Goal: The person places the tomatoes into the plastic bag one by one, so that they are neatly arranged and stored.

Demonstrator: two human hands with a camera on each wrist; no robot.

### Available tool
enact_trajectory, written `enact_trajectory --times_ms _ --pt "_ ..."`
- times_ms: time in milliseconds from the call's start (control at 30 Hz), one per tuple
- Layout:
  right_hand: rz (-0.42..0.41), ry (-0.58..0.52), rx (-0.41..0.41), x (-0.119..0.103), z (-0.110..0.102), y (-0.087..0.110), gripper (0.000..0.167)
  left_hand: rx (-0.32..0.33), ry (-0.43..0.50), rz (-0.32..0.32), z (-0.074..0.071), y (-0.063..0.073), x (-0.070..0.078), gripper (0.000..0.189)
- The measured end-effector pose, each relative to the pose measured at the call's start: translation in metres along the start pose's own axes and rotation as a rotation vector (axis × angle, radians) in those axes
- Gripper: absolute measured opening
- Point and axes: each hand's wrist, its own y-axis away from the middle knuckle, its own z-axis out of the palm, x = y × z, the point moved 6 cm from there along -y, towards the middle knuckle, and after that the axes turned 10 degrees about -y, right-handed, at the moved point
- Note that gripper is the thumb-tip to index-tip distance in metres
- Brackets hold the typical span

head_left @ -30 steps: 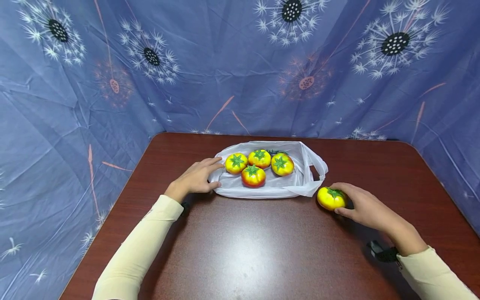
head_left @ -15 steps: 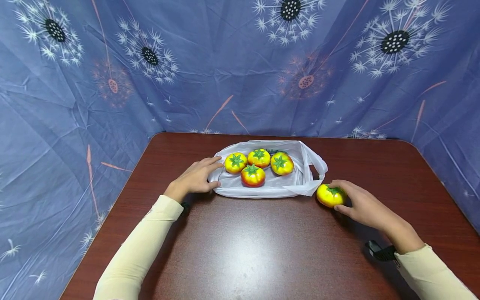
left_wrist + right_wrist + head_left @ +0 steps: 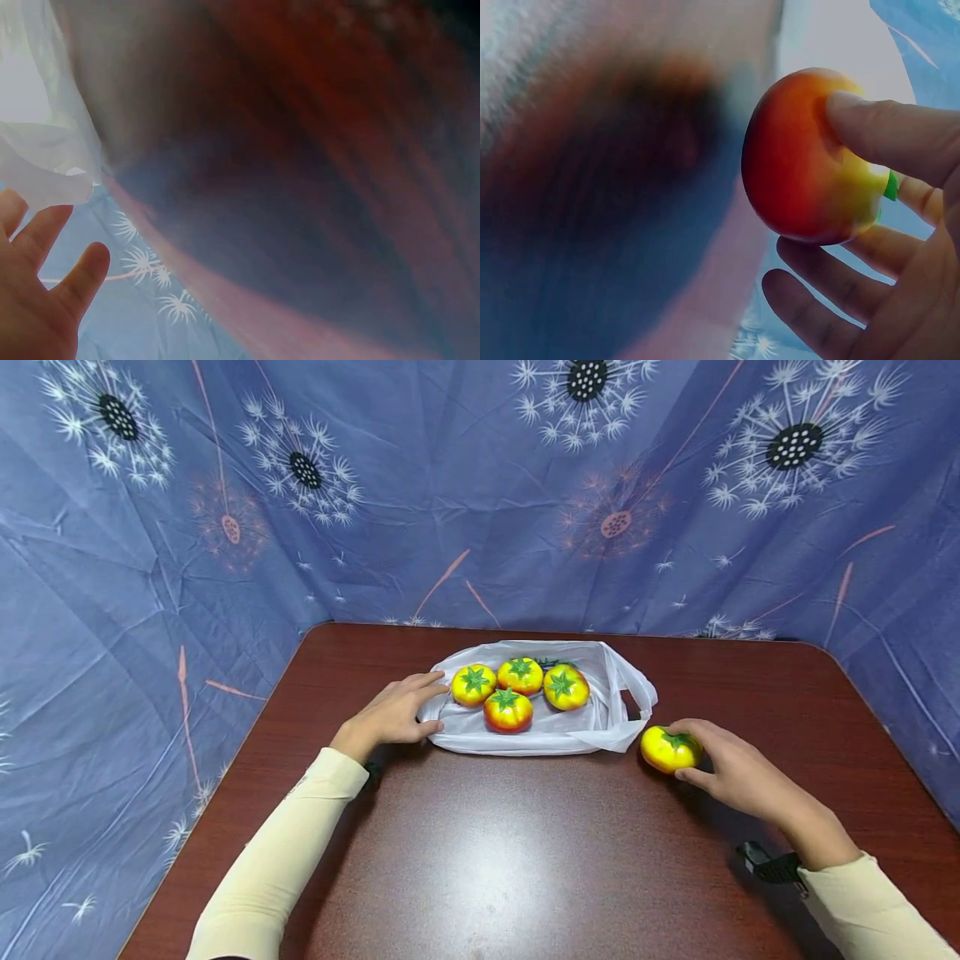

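My right hand [image 3: 742, 772] grips a yellow tomato [image 3: 663, 750] with a green leafy top, just right of the bag's handle. In the right wrist view the tomato's [image 3: 795, 165] underside is red-orange, with the thumb on one side and fingers on the other. A white plastic bag [image 3: 480, 742] lies mouth-up on the table with several similar tomatoes [image 3: 508, 713] in it. My left hand [image 3: 392, 710] is at the bag's left rim, fingers extended. The left wrist view has its spread fingers [image 3: 84, 274] right by the white plastic.
The brown table [image 3: 420, 843] has a bright glare patch at its front middle. Behind it and at its sides hangs a blue curtain [image 3: 420, 527] with dandelion prints. The bag's loop handle [image 3: 637, 693] sticks out toward the right hand. Something dark green [image 3: 546, 663] lies at the bag's back.
The right hand and its tomato have shifted slightly to the right, a bit farther from the bag's handle. The left hand and the bag stay in place.
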Motion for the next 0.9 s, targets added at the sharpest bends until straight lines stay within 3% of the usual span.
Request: enact_trajectory --times_ms 467,900 --pt "-0.042 0.059 0.147 -0.006 -0.042 0.001 0.066 -0.009 -0.011 0.004 -0.002 -0.001 0.001 0.063" --pt "-0.111 0.037 0.236 -0.019 -0.061 -0.004 0.071 -0.025 -0.022 0.003 -0.004 -0.001 0.002 0.064"
